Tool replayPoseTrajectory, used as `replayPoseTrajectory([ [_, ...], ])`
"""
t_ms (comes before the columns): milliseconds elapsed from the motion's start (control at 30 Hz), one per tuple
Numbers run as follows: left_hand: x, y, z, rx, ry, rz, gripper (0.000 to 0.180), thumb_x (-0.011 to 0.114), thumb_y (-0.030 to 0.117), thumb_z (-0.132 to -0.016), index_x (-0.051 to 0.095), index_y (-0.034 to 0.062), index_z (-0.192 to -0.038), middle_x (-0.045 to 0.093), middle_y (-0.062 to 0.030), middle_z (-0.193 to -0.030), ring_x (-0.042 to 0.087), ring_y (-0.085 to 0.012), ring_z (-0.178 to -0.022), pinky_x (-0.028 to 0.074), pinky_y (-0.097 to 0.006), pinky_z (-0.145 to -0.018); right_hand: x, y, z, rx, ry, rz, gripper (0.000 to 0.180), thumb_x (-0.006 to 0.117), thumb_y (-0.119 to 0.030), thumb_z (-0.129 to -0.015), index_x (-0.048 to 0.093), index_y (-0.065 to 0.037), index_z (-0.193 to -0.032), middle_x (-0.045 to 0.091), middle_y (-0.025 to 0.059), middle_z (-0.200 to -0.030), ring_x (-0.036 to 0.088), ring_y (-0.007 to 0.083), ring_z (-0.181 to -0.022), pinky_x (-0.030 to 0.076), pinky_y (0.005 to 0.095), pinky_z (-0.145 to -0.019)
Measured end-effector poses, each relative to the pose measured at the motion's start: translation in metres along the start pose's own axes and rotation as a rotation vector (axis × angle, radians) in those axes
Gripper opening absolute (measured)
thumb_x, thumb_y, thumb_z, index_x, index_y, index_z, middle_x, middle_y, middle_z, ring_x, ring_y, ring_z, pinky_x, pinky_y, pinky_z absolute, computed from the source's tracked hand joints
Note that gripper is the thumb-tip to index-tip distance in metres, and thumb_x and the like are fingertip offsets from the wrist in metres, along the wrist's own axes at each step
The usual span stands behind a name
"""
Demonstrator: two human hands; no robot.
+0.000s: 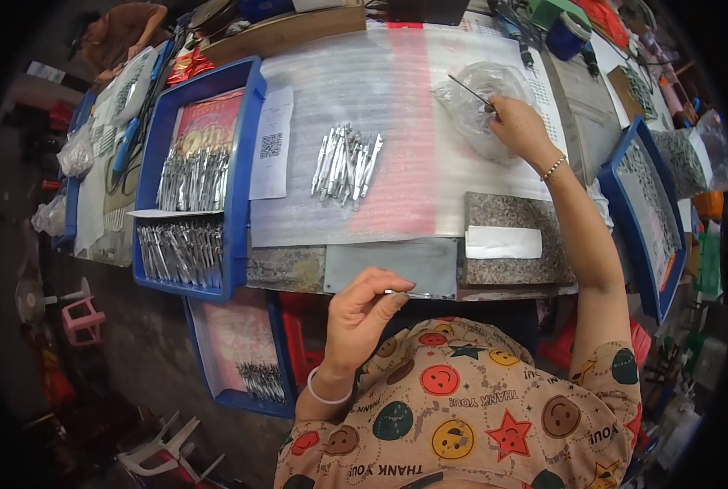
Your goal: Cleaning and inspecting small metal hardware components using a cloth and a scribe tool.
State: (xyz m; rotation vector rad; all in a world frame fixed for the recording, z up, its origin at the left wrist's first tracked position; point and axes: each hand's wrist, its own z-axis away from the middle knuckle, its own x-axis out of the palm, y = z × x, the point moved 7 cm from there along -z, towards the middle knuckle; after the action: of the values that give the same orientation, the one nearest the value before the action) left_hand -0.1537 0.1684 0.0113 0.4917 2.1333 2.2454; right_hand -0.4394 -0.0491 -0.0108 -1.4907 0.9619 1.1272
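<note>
Workbench (286,267) — blue tray (240,187) holds silvery pieces (191,181) — hands (356,316) (517,126) apart, each pinching a slim rod (468,90).

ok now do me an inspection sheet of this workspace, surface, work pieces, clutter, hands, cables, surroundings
Surface: translucent sheet over the bench, with a pink band.
Work pieces: loose pile of slim silver pieces on the sheet; more stand in the left blue tray.
Clutter: printed paper beside that tray; folded white paper on a speckled slab.
Left hand: pinches a slim shiny piece.
Right hand: holds a thin dark rod at a clear plastic bag; contact unclear.
Cables: dark cord by the blue-handled tool, ends untraceable.
Surroundings: another person upper left; pink stool and white chair lower left.
</note>
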Motion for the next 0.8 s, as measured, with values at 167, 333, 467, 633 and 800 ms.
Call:
replayPoseTrajectory([
  [167, 0.0, -0.017, 0.005, -0.112, -0.014, 0.049, 0.015, 0.059, -0.003, -0.091, 0.066, -0.0022, -0.104, 0.057, -0.004, -0.097, 0.052, -0.0066, -0.082, 0.042, -0.017, -0.069, 0.009, -0.002, -0.008, -0.038, 0.006, 0.184, 0.009, 0.055, -0.009, -0.081, 0.056, -0.001, -0.085, 0.063, 0.0187, -0.084, 0.062, 0.0378, -0.083, 0.048, 0.0487, -0.072],
  [333, 0.006, -0.017, 0.005, -0.115, -0.039, 0.057, 0.015, 0.059, -0.003, -0.091, 0.066, -0.0022, -0.104, 0.057, -0.0037, -0.097, 0.052, -0.0067, -0.082, 0.042, -0.017, -0.069, 0.013, -0.008, -0.01, -0.106, 0.024, 0.245, 0.007, 0.054, -0.007, -0.081, 0.056, -0.001, -0.085, 0.063, 0.0179, -0.088, 0.062, 0.0375, -0.081, 0.049, 0.0477, -0.072],
  [467, 0.006, -0.017, 0.005, -0.107, -0.042, 0.067, 0.014, 0.06, -0.003, -0.09, 0.066, -0.0034, -0.102, 0.058, -0.0057, -0.097, 0.057, -0.009, -0.08, 0.046, -0.019, -0.071, 0.009, -0.01, -0.006, -0.121, 0.046, 0.269, 0.009, 0.049, -0.004, -0.084, 0.057, 0.0, -0.087, 0.064, 0.0184, -0.086, 0.064, 0.0382, -0.08, 0.051, 0.0459, -0.07],
  [633, 0.006, -0.021, 0.007, -0.13, -0.038, 0.111, 0.014, 0.06, -0.002, -0.09, 0.066, -0.0036, -0.102, 0.058, -0.0058, -0.097, 0.057, -0.0094, -0.081, 0.047, -0.019, -0.072, -0.014, -0.013, 0.006, -0.111, 0.194, 0.109, 0.008, 0.053, -0.009, -0.087, 0.054, -0.001, -0.086, 0.062, 0.0175, -0.084, 0.062, 0.0386, -0.078, 0.049, 0.0457, -0.068],
  [800, 0.011, -0.027, 0.005, -0.182, -0.054, 0.111, 0.013, 0.059, 0.0, -0.091, 0.065, -0.0033, -0.102, 0.058, -0.0058, -0.097, 0.058, -0.0095, -0.082, 0.048, -0.02, -0.073, -0.044, -0.001, 0.023, -0.084, 0.36, -0.348, 0.012, 0.061, -0.011, -0.088, 0.056, 0.0, -0.091, 0.063, 0.0134, -0.079, 0.062, 0.0302, -0.07, 0.047, 0.0372, -0.064],
])
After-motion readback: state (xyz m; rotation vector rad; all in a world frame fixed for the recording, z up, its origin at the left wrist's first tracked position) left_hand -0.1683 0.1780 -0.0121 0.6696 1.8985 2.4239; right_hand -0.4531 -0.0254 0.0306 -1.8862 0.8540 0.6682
